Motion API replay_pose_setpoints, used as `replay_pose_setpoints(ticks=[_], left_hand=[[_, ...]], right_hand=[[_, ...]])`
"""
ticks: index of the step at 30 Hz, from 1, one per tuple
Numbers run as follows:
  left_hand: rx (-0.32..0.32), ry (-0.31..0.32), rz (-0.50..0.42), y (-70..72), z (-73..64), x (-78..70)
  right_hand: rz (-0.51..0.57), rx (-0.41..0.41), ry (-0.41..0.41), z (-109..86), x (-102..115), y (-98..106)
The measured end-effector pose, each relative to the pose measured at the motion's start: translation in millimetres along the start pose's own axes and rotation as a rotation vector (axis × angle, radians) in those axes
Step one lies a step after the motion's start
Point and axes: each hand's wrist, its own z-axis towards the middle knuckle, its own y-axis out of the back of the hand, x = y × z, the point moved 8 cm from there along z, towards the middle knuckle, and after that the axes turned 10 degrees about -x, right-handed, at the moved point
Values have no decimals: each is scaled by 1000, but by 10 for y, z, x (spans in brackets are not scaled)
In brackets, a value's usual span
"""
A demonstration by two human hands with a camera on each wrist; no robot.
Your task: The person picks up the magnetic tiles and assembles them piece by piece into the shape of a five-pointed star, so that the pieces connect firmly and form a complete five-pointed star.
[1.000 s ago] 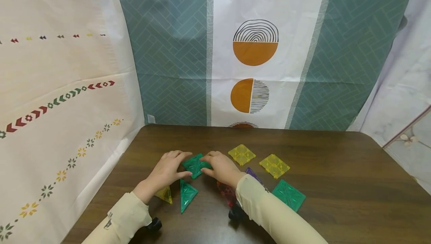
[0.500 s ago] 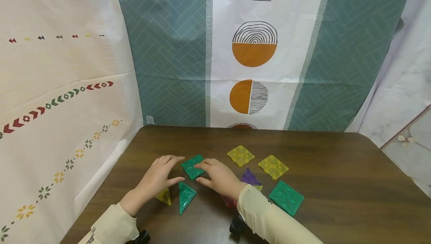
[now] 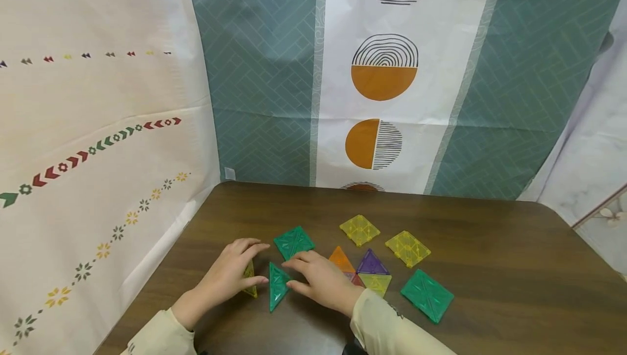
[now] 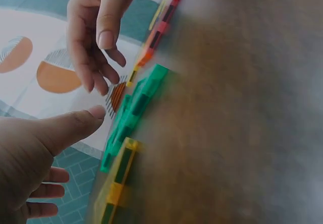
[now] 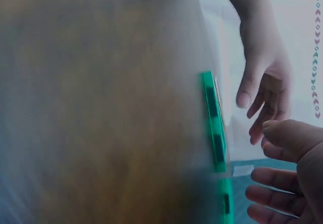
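Holding the left grip (image 3: 227,272) above a dark brown wooden tabletop (image 3: 514,268), fingers parted around nothing, and partly hiding a yellow translucent plastic triangle (image 3: 251,285) beneath. Holding the right grip (image 3: 322,280) likewise empty, fingers relaxed, above the table close beside a green translucent plastic triangle (image 3: 277,288) between the two hands. Facing a green translucent plastic square (image 3: 294,242) just beyond. Partly hiding a red translucent triangle (image 3: 357,280) behind the right grip, near an orange triangle (image 3: 341,261), a purple triangle (image 3: 373,263) and a pale yellow triangle (image 3: 375,283). Facing two yellow translucent squares (image 3: 360,230) farther off.
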Motion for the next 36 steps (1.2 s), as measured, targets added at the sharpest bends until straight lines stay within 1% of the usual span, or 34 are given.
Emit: replay_pose_setpoints(ticks=[3, 9, 14, 16, 27, 33, 36], left_hand=[[37, 17, -9, -24, -63, 26], [73, 38, -30, -38, -163, 63], [127, 68, -54, -88, -236, 100], [138, 74, -63, -101, -256, 112], [152, 118, -79, -139, -269, 165], [133, 101, -83, -141, -265, 154], [124, 78, -91, -136, -263, 125]], right_hand=[[-7, 23, 26, -31, 48, -42], [-62, 56, 102, -72, 126, -116], [-97, 89, 123, -106, 144, -162], [-107, 102, 124, -116, 147, -170], [-141, 136, 115, -126, 151, -173], [-150, 136, 119, -136, 168, -150], [-154, 139, 111, -138, 170, -143]])
